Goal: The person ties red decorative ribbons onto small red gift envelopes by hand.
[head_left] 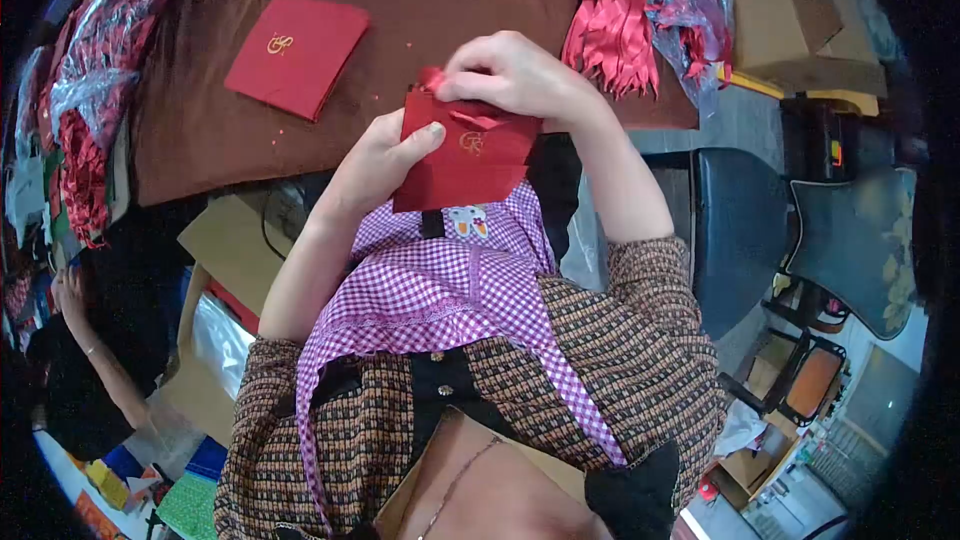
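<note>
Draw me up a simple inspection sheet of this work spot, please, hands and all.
Surface: brown cloth with small red specks scattered on it.
Job's things: red pouch with gold emblem, held up near the table edge; red ribbon at its top; red stack with a similar emblem; ribbon pile.
Clutter: plastic-wrapped bundles at left and right.
Hands: left hand grips the pouch, thumb on its front; right hand appears to pinch the ribbon.
Cables: none certain; a thin dark curve at left is unclear.
Surroundings: cardboard box, dark chair, another person's arm.
</note>
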Motion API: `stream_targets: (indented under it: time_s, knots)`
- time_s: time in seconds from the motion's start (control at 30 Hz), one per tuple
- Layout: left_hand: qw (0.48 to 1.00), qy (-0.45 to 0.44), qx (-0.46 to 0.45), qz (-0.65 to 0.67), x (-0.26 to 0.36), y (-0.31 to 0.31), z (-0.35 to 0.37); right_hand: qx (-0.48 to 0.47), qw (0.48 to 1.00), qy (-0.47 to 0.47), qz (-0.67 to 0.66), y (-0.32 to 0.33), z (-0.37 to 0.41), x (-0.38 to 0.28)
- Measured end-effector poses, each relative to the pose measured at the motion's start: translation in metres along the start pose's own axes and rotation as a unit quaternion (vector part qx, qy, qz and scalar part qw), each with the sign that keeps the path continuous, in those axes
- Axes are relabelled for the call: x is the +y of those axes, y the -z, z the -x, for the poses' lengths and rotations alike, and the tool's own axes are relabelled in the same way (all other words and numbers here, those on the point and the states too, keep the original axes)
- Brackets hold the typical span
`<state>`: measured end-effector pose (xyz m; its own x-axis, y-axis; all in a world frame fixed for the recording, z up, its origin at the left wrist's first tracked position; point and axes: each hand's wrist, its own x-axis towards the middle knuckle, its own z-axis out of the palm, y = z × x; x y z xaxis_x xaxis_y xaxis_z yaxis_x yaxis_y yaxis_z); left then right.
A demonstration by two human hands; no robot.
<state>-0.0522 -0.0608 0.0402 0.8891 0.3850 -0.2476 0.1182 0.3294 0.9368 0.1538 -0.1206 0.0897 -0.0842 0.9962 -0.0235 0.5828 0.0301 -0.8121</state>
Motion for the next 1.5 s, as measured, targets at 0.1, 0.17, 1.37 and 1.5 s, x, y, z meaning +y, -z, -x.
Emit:
stream_targets:
  time_s: [0.1,0.17,1.37,1.5]
  knots:
    - [1.0,-0.011,0.004,0.013,-0.004,-0.005,0.001,0.026,0.993,-0.043,-0.111,-0.011,-0.008,0.002]
    - [0.999,0.008,0.008,0.047,-0.003,-0.004,0.004,0.063,0.982,-0.069,-0.165,-0.014,-0.011,0.008]
    - [0.972,-0.109,0.207,0.012,0.005,0.041,0.003,0.235,0.959,0.028,-0.159,-0.09,0.082,0.011]
    - [0.897,-0.126,0.305,-0.293,0.001,0.038,0.0,0.162,0.908,-0.045,-0.382,-0.088,0.079,0.02]
